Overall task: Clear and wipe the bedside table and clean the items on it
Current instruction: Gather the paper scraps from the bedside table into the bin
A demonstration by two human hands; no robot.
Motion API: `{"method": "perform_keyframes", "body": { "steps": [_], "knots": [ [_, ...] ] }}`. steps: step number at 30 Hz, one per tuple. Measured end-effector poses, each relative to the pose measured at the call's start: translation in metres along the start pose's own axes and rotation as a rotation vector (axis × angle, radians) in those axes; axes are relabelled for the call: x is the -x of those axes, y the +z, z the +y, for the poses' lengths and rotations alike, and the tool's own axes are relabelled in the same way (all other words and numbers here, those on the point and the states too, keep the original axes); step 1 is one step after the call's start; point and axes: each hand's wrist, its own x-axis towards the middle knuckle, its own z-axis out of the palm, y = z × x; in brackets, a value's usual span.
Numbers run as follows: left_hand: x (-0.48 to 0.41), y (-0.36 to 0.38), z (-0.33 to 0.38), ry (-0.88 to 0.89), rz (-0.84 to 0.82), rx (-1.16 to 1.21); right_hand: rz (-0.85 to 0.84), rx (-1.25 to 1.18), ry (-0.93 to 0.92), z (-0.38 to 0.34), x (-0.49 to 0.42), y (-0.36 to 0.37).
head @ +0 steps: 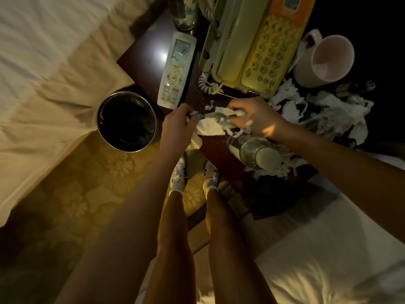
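Note:
The dark wooden bedside table (140, 60) carries a white remote control (176, 71), a yellowish corded telephone (245, 47), a pink mug (324, 60), a clear plastic bottle (254, 152) lying on its side, and heaps of torn tissue scraps (328, 110). My left hand (177, 123) sits at the table's front edge, its fingers curled on small scraps. My right hand (254, 117) grips a crumpled wad of tissue (223, 117) on the tabletop between the two hands.
A round bin with a black liner (127, 121) stands on the patterned carpet left of the table. A glass (185, 14) is at the table's far edge. Beds with pale sheets (43, 62) flank both sides. My legs and white shoes are below.

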Motion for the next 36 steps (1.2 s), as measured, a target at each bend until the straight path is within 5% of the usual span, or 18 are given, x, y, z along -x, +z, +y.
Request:
{"method": "perform_keyframes", "body": {
  "steps": [12,18,26,36],
  "knots": [
    [0.012,-0.067,-0.011,0.058,0.226,0.18,0.081,-0.293,0.19,-0.061,-0.005,-0.023],
    [0.006,-0.113,-0.039,-0.049,0.36,0.266,0.092,-0.415,0.14,-0.137,-0.021,-0.031],
    [0.009,-0.172,-0.105,-0.317,0.451,0.476,-0.006,-0.29,0.078,-0.233,-0.076,0.019],
    [0.036,-0.199,-0.206,-0.549,0.48,0.595,-0.171,-0.175,0.259,-0.261,-0.142,0.131]
  ]
}}
